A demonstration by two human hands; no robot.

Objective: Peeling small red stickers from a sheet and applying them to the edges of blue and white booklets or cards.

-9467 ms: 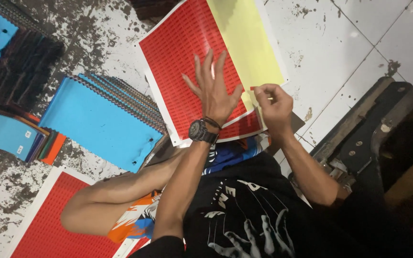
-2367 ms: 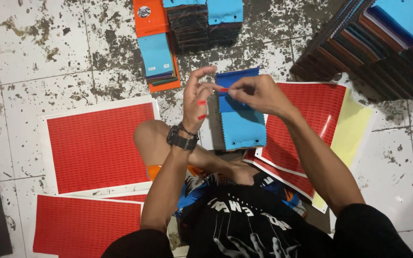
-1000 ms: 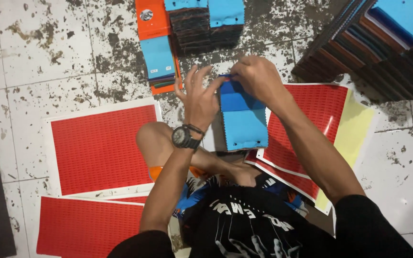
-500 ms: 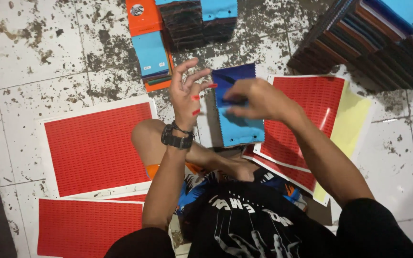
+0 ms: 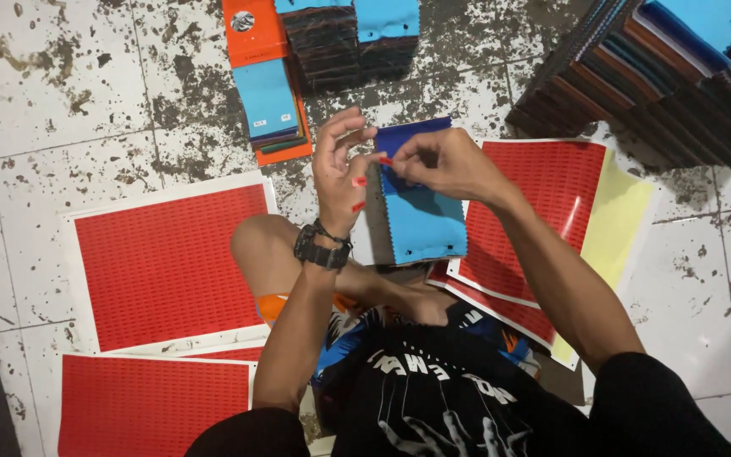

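Compared with a second ago, when both hands pressed flat on the blue swatch book, they have lifted off it: the right hand now pinches one small red sticker at the tip of a left finger, and the left hand is spread open with more red stickers stuck to its fingertips. The book stays propped on the person's lap above the stained floor, between the red sticker sheets, so one sticker seems pressed down and another is being picked off.
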